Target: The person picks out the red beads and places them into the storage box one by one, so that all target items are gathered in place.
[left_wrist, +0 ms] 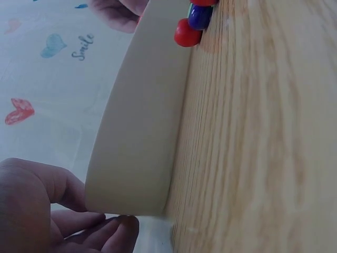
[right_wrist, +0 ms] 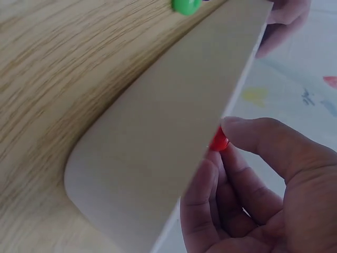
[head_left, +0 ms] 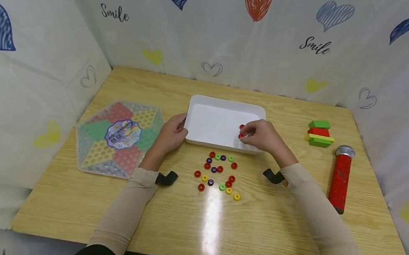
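A shallow white tray (head_left: pixel 212 122) lies on the table. At its left end my left hand (head_left: pixel 172 134) grips the wall, and in the left wrist view the thumb and curled fingers (left_wrist: pixel 120 234) meet the tray's corner. Over the tray's right part, my right hand (head_left: pixel 262 136) pinches a red bead (right_wrist: pixel 219 140) between thumb and fingers. Another red bead (head_left: pixel 241 126) shows just beyond those fingertips, inside the tray. In front of the tray lie several loose ring-shaped beads: red (head_left: pixel 234 165), purple (head_left: pixel 211 182), yellow (head_left: pixel 236 197) and green (head_left: pixel 231 158).
Left of the tray is a hexagonal clear box (head_left: pixel 94 134) with coloured triangles. To the right, green, red and yellow blocks (head_left: pixel 319 132) are stacked beside a red microphone (head_left: pixel 340 181). A printed white curtain (head_left: pixel 215 32) borders the wooden table (head_left: pixel 178 225).
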`<state>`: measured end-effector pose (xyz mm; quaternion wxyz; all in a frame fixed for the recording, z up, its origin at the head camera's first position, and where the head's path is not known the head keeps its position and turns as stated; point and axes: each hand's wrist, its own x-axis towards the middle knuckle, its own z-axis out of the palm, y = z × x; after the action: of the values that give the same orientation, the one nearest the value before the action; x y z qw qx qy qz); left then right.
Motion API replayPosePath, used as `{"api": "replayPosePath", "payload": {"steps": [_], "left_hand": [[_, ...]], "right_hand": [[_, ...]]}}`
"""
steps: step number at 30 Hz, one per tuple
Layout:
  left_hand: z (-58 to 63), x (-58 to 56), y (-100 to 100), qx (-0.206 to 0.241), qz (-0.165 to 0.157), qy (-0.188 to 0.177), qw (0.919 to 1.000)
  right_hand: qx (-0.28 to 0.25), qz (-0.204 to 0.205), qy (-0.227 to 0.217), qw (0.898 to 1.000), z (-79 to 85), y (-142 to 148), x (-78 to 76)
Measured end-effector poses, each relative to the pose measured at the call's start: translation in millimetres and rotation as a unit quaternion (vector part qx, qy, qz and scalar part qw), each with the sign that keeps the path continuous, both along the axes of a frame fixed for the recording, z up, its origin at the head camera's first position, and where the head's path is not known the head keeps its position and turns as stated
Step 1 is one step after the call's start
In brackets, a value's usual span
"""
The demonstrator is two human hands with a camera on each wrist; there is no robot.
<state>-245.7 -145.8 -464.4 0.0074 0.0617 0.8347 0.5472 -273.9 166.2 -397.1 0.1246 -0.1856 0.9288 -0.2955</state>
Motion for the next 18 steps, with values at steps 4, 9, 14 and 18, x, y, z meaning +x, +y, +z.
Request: {"api": "replayPosePath", "payload": {"steps": [4, 9, 14, 18], "left_hand": [[0.0, 0.2, 0.3, 0.005, -0.002, -0.004, 1.0000], [-1.2, 0.3, 0.2, 0.004, -0.002, -0.005, 1.0000], [0.0, 0.7, -0.3, 0.002, -0.002, 0.004, 1.0000], [0.3, 0.7, -1.2, -0.002, -0.003, 0.002, 1.0000]], "right_hand": [[0.012, -0.002, 0.003, 1.000, -10.9, -0.6, -8.7], [0.028, -0.002, -0.001, 1.000, -20.9, -0.6, -15.1], [0.028, -0.001, -0.003, 1.000, -26.1, -1.5, -17.7], [0.027, -0.005, -0.008, 1.000, -29.7, -2.2, -19.4]]}}
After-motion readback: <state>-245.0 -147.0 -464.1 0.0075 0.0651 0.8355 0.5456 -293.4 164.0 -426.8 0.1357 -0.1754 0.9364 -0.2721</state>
